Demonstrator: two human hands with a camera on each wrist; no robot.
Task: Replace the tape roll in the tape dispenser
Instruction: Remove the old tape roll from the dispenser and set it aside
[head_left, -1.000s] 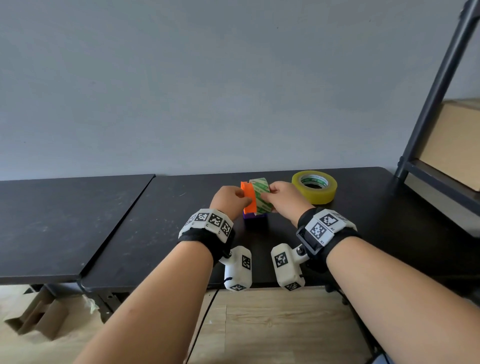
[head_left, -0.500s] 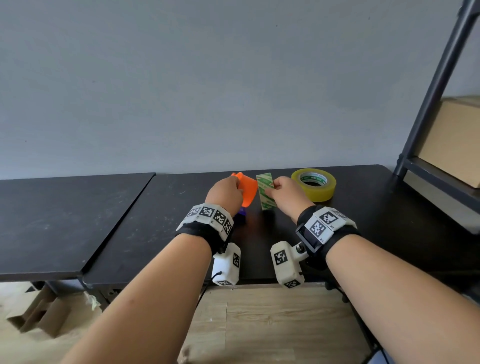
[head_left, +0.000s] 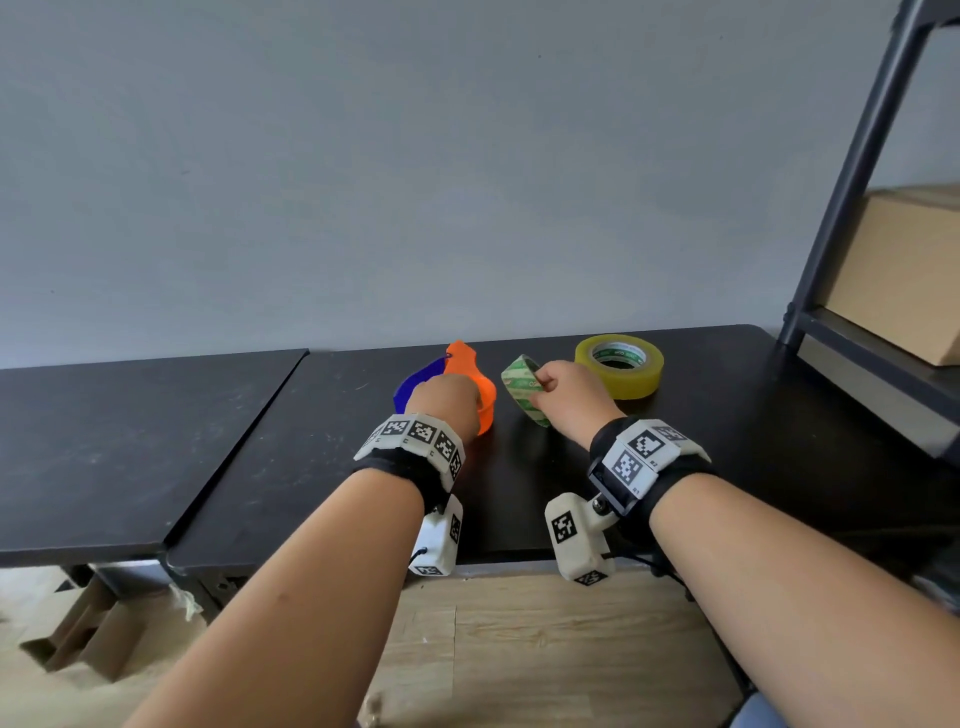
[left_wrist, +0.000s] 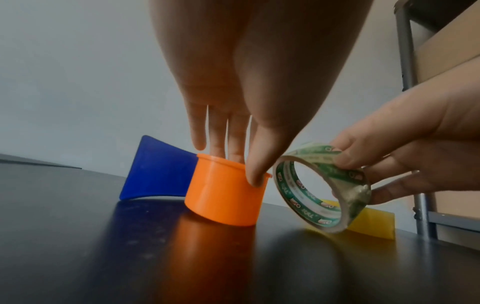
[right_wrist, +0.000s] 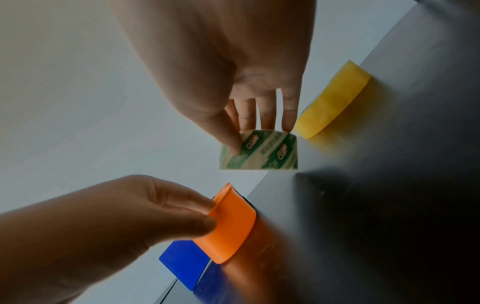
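The tape dispenser, an orange drum (head_left: 484, 397) with a blue flared part (head_left: 415, 382), stands on the black table (head_left: 311, 467). My left hand (head_left: 449, 402) grips the orange drum (left_wrist: 223, 201) at its rim, thumb outside and fingers behind it. Just to its right, my right hand (head_left: 566, 400) pinches a thin, nearly used-up roll with green print (head_left: 522, 387) between thumb and fingers. That roll (left_wrist: 322, 193) is tilted on edge, its lower rim at the tabletop; I cannot tell if it touches. A full yellow tape roll (head_left: 619, 366) lies flat behind my right hand.
A second black table (head_left: 130, 447) adjoins on the left. A dark metal shelf frame (head_left: 852, 171) with a cardboard box (head_left: 904, 275) stands at the right. Cardboard scraps (head_left: 78, 634) lie on the wooden floor below.
The green-printed roll has come off the dispenser and moved right with my right hand. My left hand has lowered the dispenser onto the table.
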